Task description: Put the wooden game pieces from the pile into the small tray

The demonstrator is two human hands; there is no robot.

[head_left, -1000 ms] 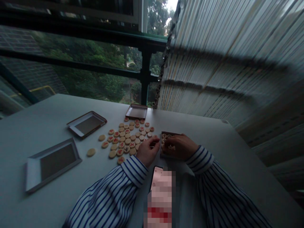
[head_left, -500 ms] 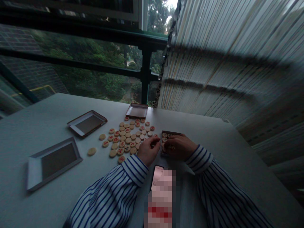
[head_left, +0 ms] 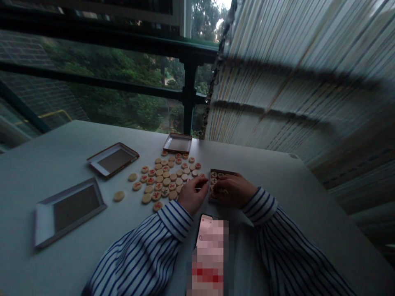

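Round wooden Chinese chess pieces [head_left: 166, 181] lie spread over the table, some with red characters, some blank side up. To their right is a small open box [head_left: 224, 171] with black-marked pieces [head_left: 214, 174] set in it. My right hand [head_left: 233, 190] is over this box, its fingers bent down onto a Chinese chess piece [head_left: 224, 191], mostly hidden beneath them. Just left of the box is my left hand [head_left: 194, 194], with curled fingers and the thumb close to the index finger. Whatever it may hold is hidden.
Three shallow open trays or lids stand on the table: a grey one [head_left: 40, 230] at the left, a brown-edged one [head_left: 132, 158] behind it and another [head_left: 177, 151] at the back. A phone [head_left: 205, 230] lies between my forearms. A striped curtain [head_left: 265, 102] hangs beyond.
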